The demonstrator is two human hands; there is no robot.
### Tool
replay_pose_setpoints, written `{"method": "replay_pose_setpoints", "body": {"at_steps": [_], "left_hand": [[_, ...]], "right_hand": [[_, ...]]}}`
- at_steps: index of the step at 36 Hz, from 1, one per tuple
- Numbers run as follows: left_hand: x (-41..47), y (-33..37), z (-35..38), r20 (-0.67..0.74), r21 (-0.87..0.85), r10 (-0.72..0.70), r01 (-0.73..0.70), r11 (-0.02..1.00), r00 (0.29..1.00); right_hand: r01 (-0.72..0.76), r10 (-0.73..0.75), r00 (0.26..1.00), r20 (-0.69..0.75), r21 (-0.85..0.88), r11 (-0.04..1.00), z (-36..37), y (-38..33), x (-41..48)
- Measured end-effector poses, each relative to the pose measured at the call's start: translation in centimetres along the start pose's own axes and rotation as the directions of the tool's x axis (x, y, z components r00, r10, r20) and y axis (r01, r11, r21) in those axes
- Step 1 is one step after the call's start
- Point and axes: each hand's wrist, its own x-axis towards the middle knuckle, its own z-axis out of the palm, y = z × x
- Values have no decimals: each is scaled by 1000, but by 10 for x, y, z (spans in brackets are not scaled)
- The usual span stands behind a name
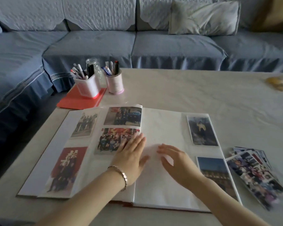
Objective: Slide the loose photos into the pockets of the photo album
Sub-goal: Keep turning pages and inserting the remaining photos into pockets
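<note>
Left hand (131,154) lies flat, fingers straight, pressing the open photo album (162,124); right hand (176,159) rests loosely curved on its blank page, holding nothing. Loose photos (255,175) wait just beside it on the bench (186,88). Best pin the sheet flat, then lift one pocket's edge

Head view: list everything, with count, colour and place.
sofa: one, blue-grey, background
cushion: one, pale, on sofa
table: one, off-white, before sofa
photo album: one, white pages, open on table
pocketed photos: six, mixed colours, in album
loose photos: one pile, mixed colours, right of album
pen holders: two, white and pink, table's far left
glass jar: one, clear, behind holders
folder: one, red, under white holder
bracelet: one, pinkish, left wrist
left hand: one, fingers flat on album's middle
right hand: one, fingers relaxed over blank page
</note>
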Motion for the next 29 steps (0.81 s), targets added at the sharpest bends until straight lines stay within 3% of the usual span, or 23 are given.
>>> {"method": "replay_pose_setpoints", "body": {"at_steps": [2,8,13,15,17,20,24,29], "left_hand": [[4,2,2,34,75,-103,100,992,994],[9,-4,4,49,-69,-365,367,928,930],[14,11,-5,12,-72,-505,504,860,863],[15,24,-5,-92,-121,-458,447,886,884],[15,35,-1,-220,-173,-324,290,941,920],[19,48,9,-409,-187,-118,44,981,905],[22,69,10,-441,-279,7,-144,949,898],[18,82,10,-402,-347,27,-179,921,915]], "right_hand": [[-38,38,999,-15,-8,999,-11,12,-7],[-117,116,993,-24,-38,992,-40,38,-27],[-242,219,967,-130,-200,950,-72,64,-52],[-351,307,932,-192,-271,896,-83,77,-64],[-453,390,888,-244,-321,831,-91,90,-73],[-537,496,842,-212,-415,735,-96,107,-84],[-481,494,859,-135,-545,687,-94,115,-98],[-469,454,873,-180,-569,675,-95,113,-106]]}}
